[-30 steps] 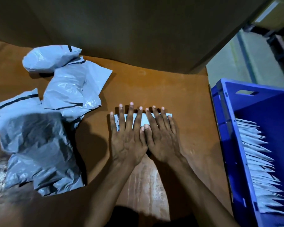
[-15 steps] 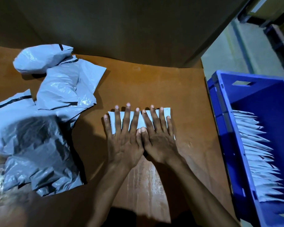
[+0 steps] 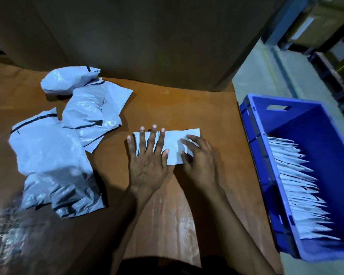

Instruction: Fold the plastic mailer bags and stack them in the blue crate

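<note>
**Finding 1, change:** 0.5 s ago both hands lay flat, side by side, on the folded mailer point(image 3: 172, 141). Now your L hand point(image 3: 147, 165) alone pins it to the desk point(image 3: 187, 108), fingers spread flat over its left half. Your R hand point(image 3: 199, 157) has slid outward, fingers curled on the right end, pinching that edge up. Judged: crease pressing is done; next is another fold or a lift.

**Finding 2, surroundings:**
- The blue crate point(image 3: 252, 135) sits to the right of your R hand, past the desk edge. A row of folded bags point(image 3: 298, 185) is already inside.
- The unfolded pile point(image 3: 54, 155) lies left of your L hand, near but apart.
- A cardboard wall point(image 3: 147, 36) stands beyond your fingertips.

**Obstruction:** only the crate's near wall; lift the mailer over it.
</note>
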Demonstrator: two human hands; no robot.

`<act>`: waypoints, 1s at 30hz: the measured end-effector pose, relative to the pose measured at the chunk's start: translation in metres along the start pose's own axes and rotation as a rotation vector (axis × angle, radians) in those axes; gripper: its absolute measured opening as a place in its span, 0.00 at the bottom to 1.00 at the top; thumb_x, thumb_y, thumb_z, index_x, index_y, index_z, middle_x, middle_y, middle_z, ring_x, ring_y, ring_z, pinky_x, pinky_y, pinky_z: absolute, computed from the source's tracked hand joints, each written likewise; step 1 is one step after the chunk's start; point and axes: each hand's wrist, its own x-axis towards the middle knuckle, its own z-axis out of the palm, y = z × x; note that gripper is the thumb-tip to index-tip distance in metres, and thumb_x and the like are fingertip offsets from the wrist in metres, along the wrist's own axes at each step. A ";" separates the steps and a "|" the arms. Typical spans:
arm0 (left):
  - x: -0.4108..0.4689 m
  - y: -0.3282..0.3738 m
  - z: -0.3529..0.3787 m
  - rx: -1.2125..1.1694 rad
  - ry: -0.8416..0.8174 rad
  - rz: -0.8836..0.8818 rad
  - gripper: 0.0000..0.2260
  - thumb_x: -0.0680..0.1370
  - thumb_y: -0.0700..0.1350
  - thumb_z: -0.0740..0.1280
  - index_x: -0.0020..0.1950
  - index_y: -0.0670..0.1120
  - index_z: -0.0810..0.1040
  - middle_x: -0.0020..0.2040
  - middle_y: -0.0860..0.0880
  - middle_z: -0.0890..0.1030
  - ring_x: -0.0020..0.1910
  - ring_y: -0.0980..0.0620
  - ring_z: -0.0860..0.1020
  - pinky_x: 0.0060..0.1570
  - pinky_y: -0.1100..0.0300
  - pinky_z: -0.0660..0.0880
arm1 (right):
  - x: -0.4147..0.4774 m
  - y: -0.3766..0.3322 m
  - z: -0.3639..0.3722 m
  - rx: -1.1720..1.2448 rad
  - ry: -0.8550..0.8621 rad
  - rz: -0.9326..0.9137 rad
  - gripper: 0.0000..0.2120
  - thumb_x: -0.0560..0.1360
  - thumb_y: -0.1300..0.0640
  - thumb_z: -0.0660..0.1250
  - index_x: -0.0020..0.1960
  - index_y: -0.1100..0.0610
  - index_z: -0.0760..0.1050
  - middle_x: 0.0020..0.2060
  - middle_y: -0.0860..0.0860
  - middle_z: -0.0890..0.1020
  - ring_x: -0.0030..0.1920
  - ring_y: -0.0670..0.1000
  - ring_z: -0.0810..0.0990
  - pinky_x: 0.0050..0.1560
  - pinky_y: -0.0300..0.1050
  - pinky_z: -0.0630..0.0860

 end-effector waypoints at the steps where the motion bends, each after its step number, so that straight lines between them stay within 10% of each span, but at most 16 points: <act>1: -0.002 0.001 -0.002 0.004 0.017 -0.006 0.27 0.87 0.54 0.52 0.85 0.47 0.56 0.85 0.44 0.56 0.84 0.39 0.49 0.79 0.32 0.47 | -0.008 -0.001 -0.002 -0.048 0.086 0.017 0.14 0.77 0.58 0.70 0.61 0.53 0.84 0.61 0.49 0.82 0.63 0.54 0.77 0.62 0.46 0.72; 5: -0.016 0.014 -0.004 -0.136 0.273 0.040 0.17 0.79 0.38 0.70 0.68 0.43 0.80 0.67 0.43 0.79 0.69 0.39 0.75 0.65 0.44 0.70 | -0.032 -0.002 0.000 -0.175 0.149 0.019 0.08 0.76 0.62 0.72 0.53 0.54 0.85 0.50 0.48 0.83 0.51 0.53 0.79 0.50 0.39 0.66; 8: -0.021 0.028 -0.003 -0.225 0.353 0.106 0.16 0.73 0.31 0.73 0.58 0.43 0.85 0.53 0.45 0.82 0.52 0.42 0.79 0.48 0.51 0.71 | -0.038 0.003 0.007 -0.219 0.168 -0.009 0.10 0.76 0.63 0.72 0.57 0.57 0.85 0.51 0.51 0.84 0.50 0.54 0.80 0.52 0.40 0.67; 18: -0.019 0.031 0.008 -0.260 0.213 0.085 0.16 0.73 0.35 0.74 0.61 0.43 0.83 0.58 0.46 0.81 0.58 0.44 0.76 0.57 0.52 0.70 | 0.015 0.012 -0.027 -0.058 -0.110 0.101 0.04 0.77 0.54 0.74 0.50 0.50 0.88 0.47 0.47 0.88 0.46 0.52 0.85 0.41 0.41 0.75; 26: -0.018 0.020 0.000 -0.432 0.138 0.065 0.14 0.76 0.36 0.69 0.61 0.46 0.85 0.57 0.50 0.83 0.59 0.46 0.77 0.57 0.51 0.76 | 0.022 0.005 0.007 -0.305 0.005 -0.098 0.06 0.66 0.62 0.78 0.38 0.53 0.83 0.34 0.50 0.79 0.42 0.56 0.81 0.39 0.43 0.70; 30: 0.004 0.017 -0.010 -0.549 0.209 0.020 0.16 0.79 0.33 0.66 0.64 0.43 0.83 0.59 0.48 0.84 0.59 0.48 0.77 0.59 0.54 0.75 | 0.005 0.009 0.026 -0.384 0.140 -0.116 0.11 0.67 0.61 0.75 0.48 0.53 0.83 0.40 0.48 0.79 0.46 0.52 0.76 0.36 0.44 0.65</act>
